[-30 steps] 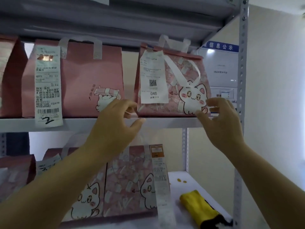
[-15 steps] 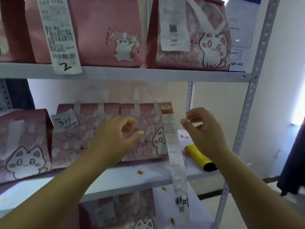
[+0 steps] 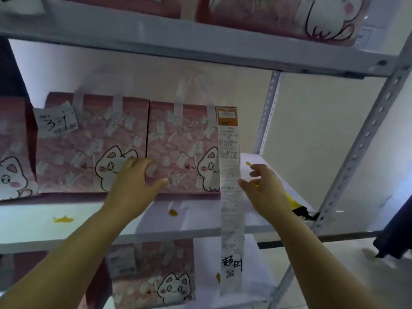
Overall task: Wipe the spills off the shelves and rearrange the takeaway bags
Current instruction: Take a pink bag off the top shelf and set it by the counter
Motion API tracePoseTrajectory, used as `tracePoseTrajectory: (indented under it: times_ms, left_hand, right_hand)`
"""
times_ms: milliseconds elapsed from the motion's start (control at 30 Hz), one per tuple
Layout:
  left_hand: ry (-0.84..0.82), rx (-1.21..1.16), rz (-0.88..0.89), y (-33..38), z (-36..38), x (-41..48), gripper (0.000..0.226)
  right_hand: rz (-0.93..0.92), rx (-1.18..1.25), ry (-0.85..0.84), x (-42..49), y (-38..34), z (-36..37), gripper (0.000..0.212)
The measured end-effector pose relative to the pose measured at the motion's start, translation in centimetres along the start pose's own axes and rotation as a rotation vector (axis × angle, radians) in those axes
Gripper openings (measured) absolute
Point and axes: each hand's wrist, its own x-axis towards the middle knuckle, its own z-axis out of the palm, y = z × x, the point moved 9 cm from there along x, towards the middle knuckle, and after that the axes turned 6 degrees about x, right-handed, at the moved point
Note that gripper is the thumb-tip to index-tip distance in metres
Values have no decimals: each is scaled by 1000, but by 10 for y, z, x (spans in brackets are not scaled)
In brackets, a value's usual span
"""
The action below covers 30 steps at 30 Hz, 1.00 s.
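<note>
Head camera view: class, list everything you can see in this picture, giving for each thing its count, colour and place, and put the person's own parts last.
Shelving unit: one, grey-white metal, three shelf levels showing.
Takeaway bags, top shelf: two partly in view, pink.
Takeaway bags, middle shelf: three, pink with white cat prints, standing side by side.
Takeaway bag, bottom shelf: one, pink with cat.
Long receipt: one, white with an orange top, hanging from the rightmost middle bag past the shelf edge.
Tag marked 34: one, white, on the centre middle-shelf bag.
Spills: several, yellow-orange, on the middle shelf and below.
Cloth: one, yellow and black, right end of the middle shelf, partly hidden.
Left hand: open, at the bags' fronts.
Right hand: open, beside the receipt.
</note>
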Motion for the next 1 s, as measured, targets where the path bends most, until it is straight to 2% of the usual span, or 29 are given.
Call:
tracePoseTrajectory:
  times_ms: [100,200,267,367,500,1000]
  left_hand:
    - [21,42,-66,-11,11,3,64]
    - [5,50,-99,-18,22,4,68]
    - [11,49,-108,-20,25,3,66]
    - [35,53,-113,-21,26,4,62]
    - [27,15,-146,-23,28,5,66]
    - [47,-10,-106,-11,27,4,48]
  right_hand:
    - [60,-8,-90,15,21,15,69]
    - [68,3,-191,23,31,32,73]
    - [62,40,-230,27,33,40,70]
    - [18,77,-259,31,28,45,52]
    - [-24,113,-226,35,22,42,33]
    - [-17,209,-230,34,20,35,31]
